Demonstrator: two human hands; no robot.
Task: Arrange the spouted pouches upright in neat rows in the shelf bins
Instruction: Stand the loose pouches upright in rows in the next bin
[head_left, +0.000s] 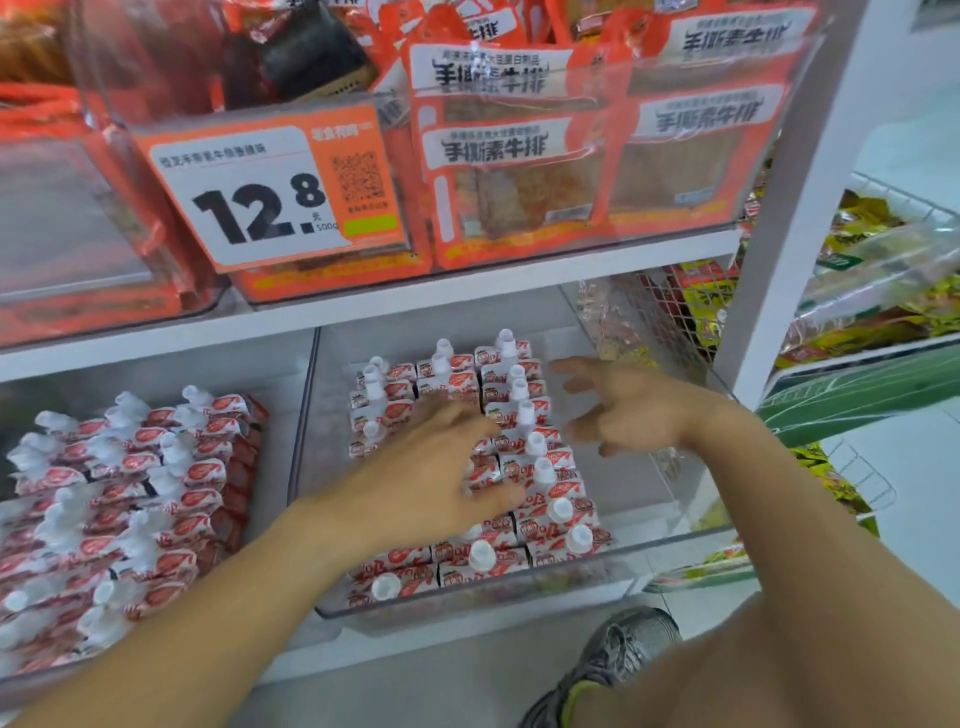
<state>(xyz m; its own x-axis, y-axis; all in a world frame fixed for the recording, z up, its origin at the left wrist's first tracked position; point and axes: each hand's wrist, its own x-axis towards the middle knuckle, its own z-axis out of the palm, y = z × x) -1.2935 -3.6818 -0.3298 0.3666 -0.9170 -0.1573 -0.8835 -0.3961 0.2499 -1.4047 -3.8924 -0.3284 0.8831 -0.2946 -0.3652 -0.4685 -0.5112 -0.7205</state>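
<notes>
Spouted pouches (540, 462) stand upright in three rows in the clear plastic bin (670, 545) on the lower shelf, packed toward its left and middle; bare bin floor to their right. Red-and-white glossy film, white screw caps up. A second bin (156, 364) to the left holds more of the same pouches (130, 493), leaning, rows looser. Above, a white shelf board (467, 296) overhangs the bins' back; it carries orange snack bags (519, 171) and a price card (270, 192) reading 12.8. A wire mesh divider (675, 306) stands at the right.

Your left hand (421, 478) lies flat on the middle rows, fingers straight and spread, pressing on caps. Your right hand (628, 410) hovers over the bare side, fingers apart and loosely bent, holding nothing.
</notes>
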